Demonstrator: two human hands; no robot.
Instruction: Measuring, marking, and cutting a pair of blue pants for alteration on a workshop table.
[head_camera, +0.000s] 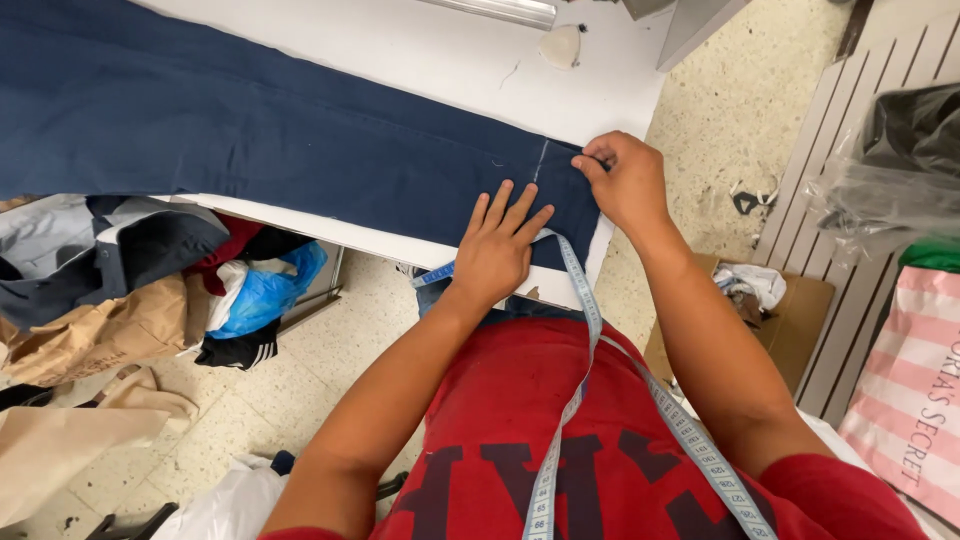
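Note:
A dark blue pair of trousers (250, 130) lies stretched along a white table (440, 60). My left hand (500, 245) rests flat on the leg end, fingers spread, near the table's front edge. My right hand (620, 180) pinches the cloth at the hem's far corner, beside a thin chalk line (541, 160) drawn across the leg. A light blue measuring tape (580, 330) hangs around my neck over my red shirt, and its loop lies on the cloth by my left hand.
Under the table at left lies a heap of clothes and bags, with a blue plastic bag (265, 290). A cardboard box (780, 300) sits on the speckled floor at right. A pink striped bag (910, 390) and a clear plastic-wrapped bundle (900, 160) stand at far right.

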